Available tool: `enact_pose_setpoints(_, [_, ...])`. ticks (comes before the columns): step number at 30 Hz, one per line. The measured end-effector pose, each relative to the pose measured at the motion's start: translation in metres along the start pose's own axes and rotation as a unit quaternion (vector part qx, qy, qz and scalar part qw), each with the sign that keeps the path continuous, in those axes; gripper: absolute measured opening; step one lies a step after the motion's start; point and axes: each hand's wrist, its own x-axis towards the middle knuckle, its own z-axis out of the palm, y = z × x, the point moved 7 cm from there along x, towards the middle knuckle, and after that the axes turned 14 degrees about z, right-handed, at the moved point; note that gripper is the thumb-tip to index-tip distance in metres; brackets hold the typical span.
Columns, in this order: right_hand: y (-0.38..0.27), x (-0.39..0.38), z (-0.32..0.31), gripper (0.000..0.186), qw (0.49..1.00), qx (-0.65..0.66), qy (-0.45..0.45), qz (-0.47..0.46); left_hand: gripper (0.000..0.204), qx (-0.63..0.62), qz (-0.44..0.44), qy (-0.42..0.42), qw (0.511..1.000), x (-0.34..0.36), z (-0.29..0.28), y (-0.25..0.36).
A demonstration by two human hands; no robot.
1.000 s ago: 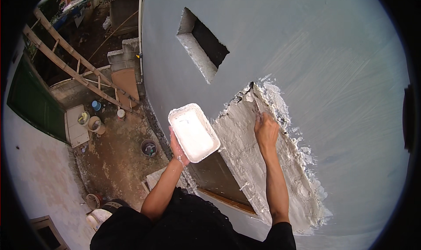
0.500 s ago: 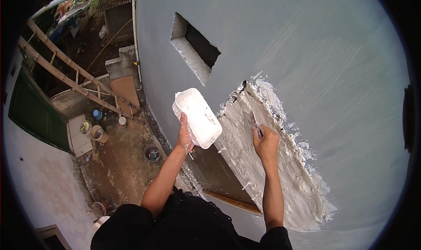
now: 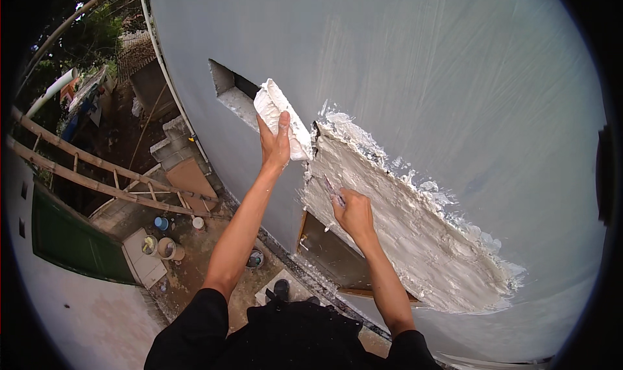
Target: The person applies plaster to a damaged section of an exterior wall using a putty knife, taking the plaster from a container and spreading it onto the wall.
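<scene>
My left hand (image 3: 276, 143) grips a white rectangular tub (image 3: 283, 120) from beneath and beside. The tub is smeared with white plaster and held tilted near the wall. In my right hand (image 3: 355, 214), the fingers are wrapped round the handle of a putty knife (image 3: 329, 186), mostly hidden by the fist. Its thin blade points up and left, over a rough off-white plaster patch (image 3: 409, 234) on the grey wall (image 3: 493, 123). I cannot tell whether the blade touches the plaster. The patch has ragged, smeared edges.
A wood-framed opening (image 3: 331, 253) lies below the patch, and a small recessed opening (image 3: 237, 101) sits behind the tub. Down to the left are a bamboo ladder (image 3: 97, 166), buckets (image 3: 170, 249), a dark pail (image 3: 255, 259) and a green door (image 3: 78, 237).
My left hand has raised the tub and turned it so it shows narrower. My right hand with the putty knife has moved up and left along the patch. The whole view has shifted.
</scene>
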Motion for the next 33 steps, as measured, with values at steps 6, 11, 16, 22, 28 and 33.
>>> enact_pose_setpoints(6, [-0.002,0.016,0.009,0.010,0.999,-0.005,0.013,-0.033,0.108,0.061,0.006,-0.003,0.998,-0.002,0.021,-0.002])
enact_pose_setpoints(11, [-0.011,0.024,0.008,0.005,0.988,-0.091,0.056,-0.111,0.101,0.120,0.020,0.001,0.993,0.001,0.024,-0.004])
enact_pose_setpoints(16, [-0.012,0.026,0.022,0.005,0.970,-0.161,0.076,-0.166,0.090,0.136,0.036,-0.013,0.990,0.002,0.047,0.013])
enact_pose_setpoints(22, [-0.011,0.024,0.042,0.007,0.964,-0.170,0.069,-0.193,0.098,0.171,0.021,0.010,0.985,0.001,0.060,0.021])
enact_pose_setpoints(28, [-0.003,0.028,0.044,0.008,0.968,-0.153,0.081,-0.181,0.104,0.238,0.017,0.024,0.971,-0.004,0.069,0.024])
enact_pose_setpoints(33, [0.002,0.032,0.039,0.009,0.971,-0.146,0.080,-0.174,0.106,0.224,0.005,0.037,0.974,-0.005,0.078,0.029])
